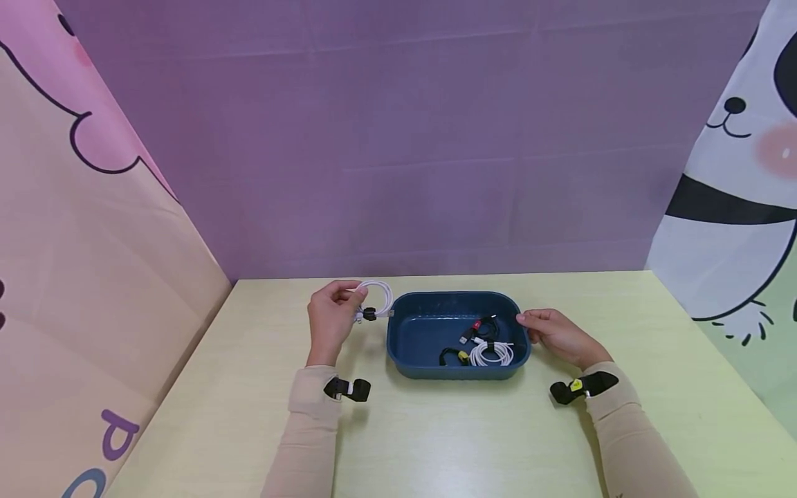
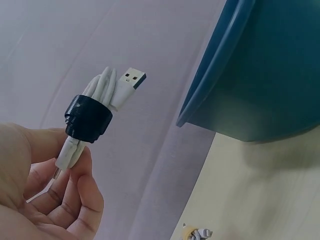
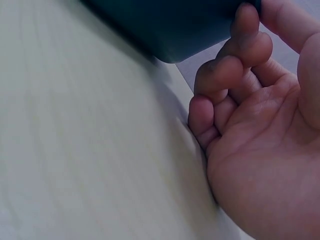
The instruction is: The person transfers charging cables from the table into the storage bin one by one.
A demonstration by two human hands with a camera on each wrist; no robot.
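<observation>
My left hand (image 1: 332,315) pinches a coiled white USB cable (image 1: 385,294) bound with a black strap, held up beside the left end of a blue plastic bin. In the left wrist view, the cable's USB plug (image 2: 131,82) sticks out above the black strap (image 2: 88,119), with thumb and fingers at the lower end. My right hand (image 1: 563,335) pinches the right rim of the blue bin (image 1: 429,328). Inside the bin lie a coiled white cable (image 1: 492,353), a black cable with a red part (image 1: 486,327) and a small black cable with a yellow part (image 1: 454,356).
The bin stands on a pale wood-look table (image 1: 436,436). Another small white cable end with a yellowish tie (image 2: 196,233) shows at the bottom of the left wrist view. A purple cloth wall (image 1: 423,152) rises behind the table, with printed cloth panels at both sides.
</observation>
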